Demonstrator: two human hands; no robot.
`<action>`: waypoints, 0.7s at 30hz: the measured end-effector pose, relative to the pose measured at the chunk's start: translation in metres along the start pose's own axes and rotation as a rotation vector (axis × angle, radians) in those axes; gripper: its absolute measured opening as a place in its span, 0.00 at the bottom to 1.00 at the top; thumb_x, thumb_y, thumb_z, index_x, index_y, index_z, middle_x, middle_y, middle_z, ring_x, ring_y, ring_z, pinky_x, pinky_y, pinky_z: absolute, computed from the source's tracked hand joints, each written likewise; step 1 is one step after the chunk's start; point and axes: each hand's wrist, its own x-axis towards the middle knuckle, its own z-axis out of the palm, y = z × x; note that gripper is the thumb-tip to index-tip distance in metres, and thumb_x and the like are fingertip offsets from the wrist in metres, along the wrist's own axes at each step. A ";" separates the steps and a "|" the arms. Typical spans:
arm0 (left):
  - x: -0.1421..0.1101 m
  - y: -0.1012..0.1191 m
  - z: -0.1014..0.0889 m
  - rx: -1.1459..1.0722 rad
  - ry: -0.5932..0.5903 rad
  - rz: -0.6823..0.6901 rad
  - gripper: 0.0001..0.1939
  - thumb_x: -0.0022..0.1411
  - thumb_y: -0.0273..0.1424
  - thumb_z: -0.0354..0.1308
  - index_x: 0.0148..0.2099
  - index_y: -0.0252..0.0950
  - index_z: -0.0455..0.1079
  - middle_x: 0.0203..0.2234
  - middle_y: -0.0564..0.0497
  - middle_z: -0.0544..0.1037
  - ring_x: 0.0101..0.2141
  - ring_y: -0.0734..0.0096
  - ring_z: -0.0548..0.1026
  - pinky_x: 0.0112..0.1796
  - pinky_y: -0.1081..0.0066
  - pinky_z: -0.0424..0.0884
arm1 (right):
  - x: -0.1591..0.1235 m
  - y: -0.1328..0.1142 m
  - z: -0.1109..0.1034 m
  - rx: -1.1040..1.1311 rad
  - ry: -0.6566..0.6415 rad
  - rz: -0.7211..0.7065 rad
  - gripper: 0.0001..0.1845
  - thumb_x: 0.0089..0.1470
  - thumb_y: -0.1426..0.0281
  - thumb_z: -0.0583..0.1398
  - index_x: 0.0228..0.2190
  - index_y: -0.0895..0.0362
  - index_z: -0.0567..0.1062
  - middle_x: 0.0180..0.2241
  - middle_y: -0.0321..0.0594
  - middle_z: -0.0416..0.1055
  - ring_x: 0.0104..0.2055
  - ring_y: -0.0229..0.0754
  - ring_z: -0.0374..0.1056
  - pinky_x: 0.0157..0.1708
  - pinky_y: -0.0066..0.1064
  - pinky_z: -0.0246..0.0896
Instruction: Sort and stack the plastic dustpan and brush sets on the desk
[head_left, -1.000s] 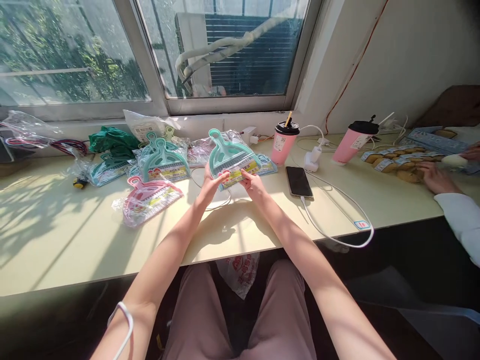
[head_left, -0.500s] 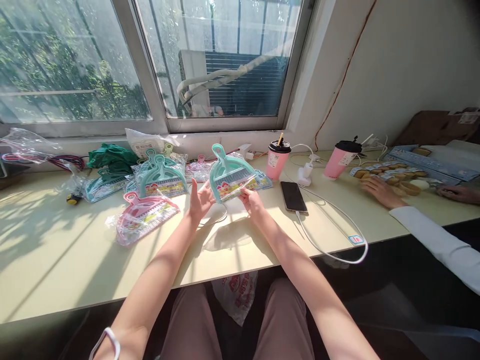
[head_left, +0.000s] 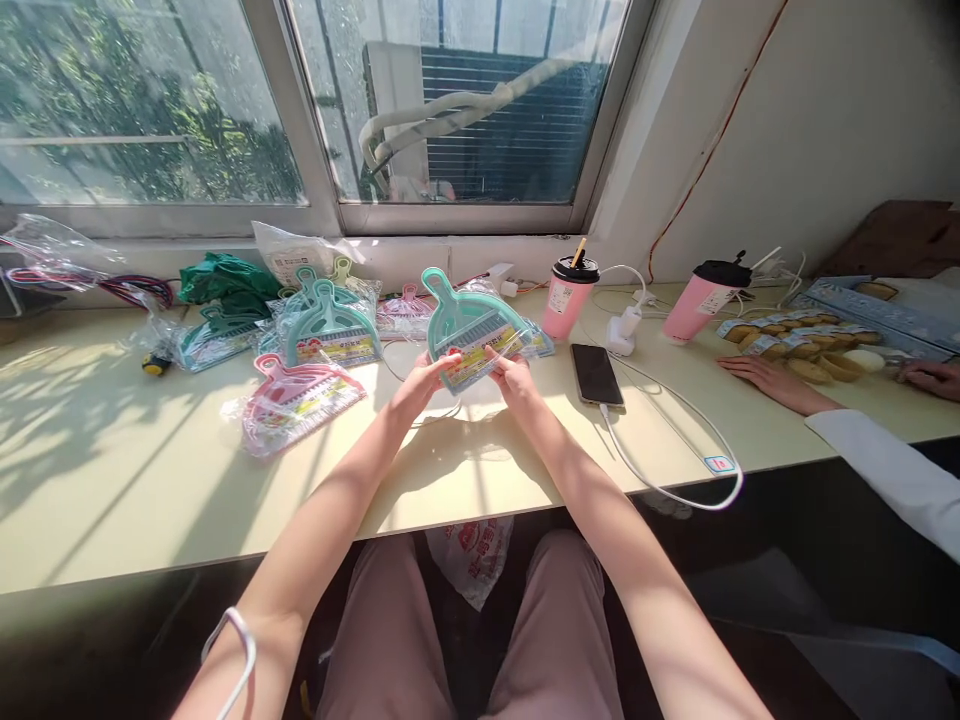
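A small green dustpan and brush set (head_left: 476, 335) with a printed label is held up over the table, its looped handle toward the window. My left hand (head_left: 427, 382) grips its lower left side, the thumb on the label. Closed on the lower right edge is my right hand (head_left: 514, 375). To the left, a pink dustpan set (head_left: 300, 400) lies in clear wrapping. Behind it are green wrapped dustpan sets (head_left: 330, 335), partly overlapping, and a smaller pink one (head_left: 409, 308).
A phone (head_left: 597, 376) on a white cable lies to the right, near a charger (head_left: 624, 328). Two pink cups (head_left: 568, 300) with black lids stand farther back. Another person's hand (head_left: 776, 382) rests beside packaged food (head_left: 802, 338). A dark green bag (head_left: 229, 280) sits at left.
My left hand was spread open beside the dustpan set and is now closed on its lower left edge. The set has tilted a little, and the camera view has shifted.
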 end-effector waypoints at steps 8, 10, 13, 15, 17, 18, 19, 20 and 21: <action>-0.001 0.003 0.002 0.039 -0.025 0.077 0.30 0.41 0.44 0.79 0.45 0.36 0.78 0.39 0.44 0.85 0.43 0.51 0.82 0.41 0.61 0.76 | -0.001 -0.006 -0.004 -0.013 -0.075 0.026 0.19 0.50 0.79 0.70 0.45 0.54 0.82 0.35 0.34 0.86 0.44 0.45 0.83 0.49 0.37 0.81; 0.000 0.003 0.002 0.055 -0.026 0.093 0.29 0.40 0.43 0.79 0.43 0.35 0.78 0.38 0.44 0.85 0.42 0.51 0.81 0.40 0.61 0.75 | -0.001 -0.007 -0.003 -0.025 -0.072 0.038 0.18 0.52 0.79 0.68 0.45 0.53 0.82 0.34 0.32 0.85 0.43 0.44 0.83 0.49 0.36 0.81; 0.000 0.005 0.001 0.080 -0.044 0.142 0.26 0.40 0.42 0.79 0.40 0.35 0.79 0.37 0.45 0.85 0.41 0.52 0.80 0.40 0.61 0.75 | -0.001 -0.008 -0.001 -0.026 -0.038 0.070 0.16 0.54 0.77 0.67 0.44 0.52 0.81 0.33 0.31 0.85 0.43 0.43 0.83 0.49 0.37 0.81; 0.001 0.005 0.000 0.091 -0.048 0.157 0.25 0.41 0.42 0.78 0.39 0.35 0.79 0.36 0.46 0.85 0.40 0.53 0.80 0.40 0.62 0.75 | 0.001 -0.008 -0.001 -0.017 0.010 0.111 0.11 0.57 0.75 0.66 0.42 0.52 0.81 0.32 0.31 0.84 0.41 0.43 0.83 0.49 0.37 0.81; 0.001 0.005 0.000 0.101 -0.044 0.159 0.24 0.43 0.42 0.78 0.40 0.35 0.79 0.36 0.46 0.84 0.40 0.54 0.80 0.40 0.62 0.75 | 0.003 -0.009 0.000 -0.007 0.059 0.156 0.04 0.60 0.72 0.64 0.39 0.54 0.80 0.29 0.34 0.83 0.38 0.43 0.82 0.49 0.38 0.81; 0.001 0.005 0.000 0.108 -0.044 0.159 0.24 0.43 0.42 0.78 0.40 0.35 0.79 0.36 0.46 0.84 0.40 0.53 0.80 0.40 0.62 0.75 | 0.004 -0.009 0.000 -0.001 0.078 0.171 0.03 0.62 0.70 0.64 0.37 0.54 0.80 0.29 0.35 0.83 0.37 0.43 0.82 0.48 0.38 0.82; 0.001 0.005 0.000 0.113 -0.044 0.160 0.24 0.44 0.42 0.77 0.40 0.35 0.79 0.36 0.46 0.84 0.40 0.53 0.80 0.40 0.62 0.75 | 0.005 -0.009 0.000 0.007 0.092 0.179 0.04 0.63 0.68 0.63 0.36 0.54 0.79 0.28 0.36 0.82 0.36 0.43 0.82 0.48 0.38 0.82; 0.001 0.005 0.000 0.117 -0.044 0.161 0.24 0.44 0.41 0.77 0.41 0.35 0.79 0.37 0.46 0.84 0.41 0.52 0.80 0.40 0.62 0.75 | 0.005 -0.010 0.000 0.015 0.100 0.181 0.05 0.64 0.67 0.63 0.36 0.55 0.79 0.28 0.36 0.82 0.35 0.43 0.82 0.47 0.38 0.82; 0.001 0.005 0.001 0.120 -0.046 0.160 0.24 0.44 0.41 0.77 0.41 0.35 0.79 0.37 0.46 0.84 0.41 0.52 0.80 0.40 0.62 0.76 | 0.005 -0.010 0.000 0.023 0.103 0.181 0.06 0.65 0.66 0.63 0.36 0.55 0.79 0.28 0.36 0.82 0.35 0.43 0.82 0.47 0.38 0.82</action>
